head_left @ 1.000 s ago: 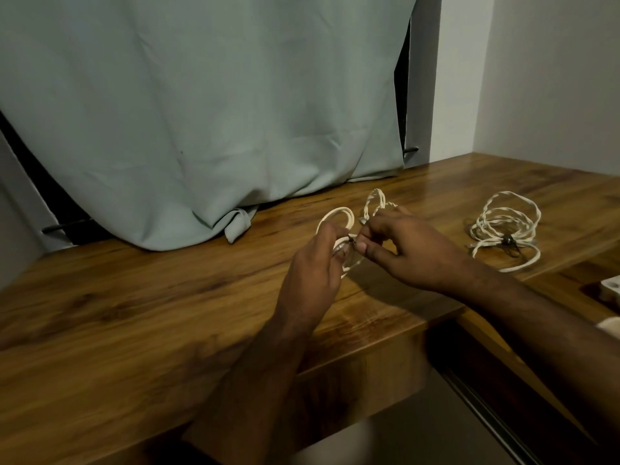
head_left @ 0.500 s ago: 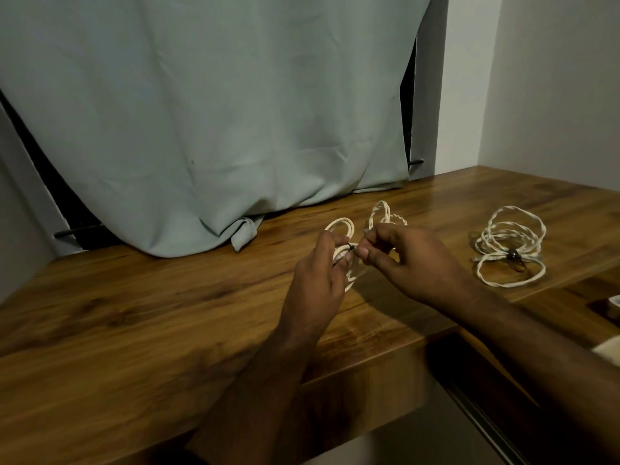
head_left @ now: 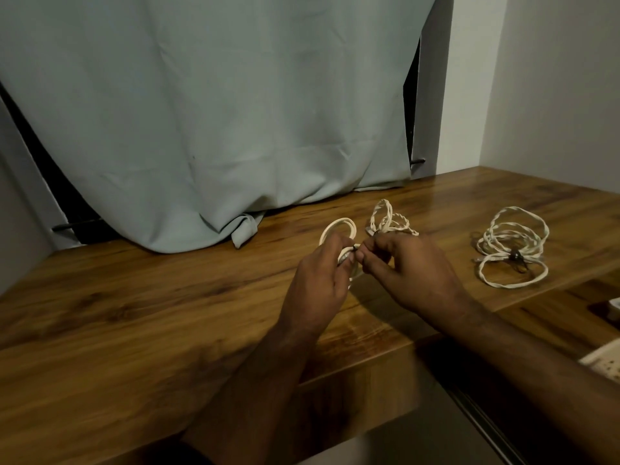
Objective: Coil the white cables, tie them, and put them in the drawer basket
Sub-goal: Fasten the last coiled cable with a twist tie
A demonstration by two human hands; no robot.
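- White cable, being coiled (head_left: 339, 229): sitting at frame centre, just above the tabletop (head_left: 141, 323); loops are fanning out behind both hands. Judged light, limp and springy, likely to unwind if released.
- Left hand (head_left: 318, 283): fingers are curling round the bundled loops, gripping them.
- Right hand (head_left: 412, 273): fingertips are pinching a small dark tie at the bundle's waist, the best place to hold it.
- Tied white cable (head_left: 513, 246): lying right of centre, already bound with a dark tie.
- Curtain (head_left: 218, 112): hanging behind, its hem resting on the tabletop.
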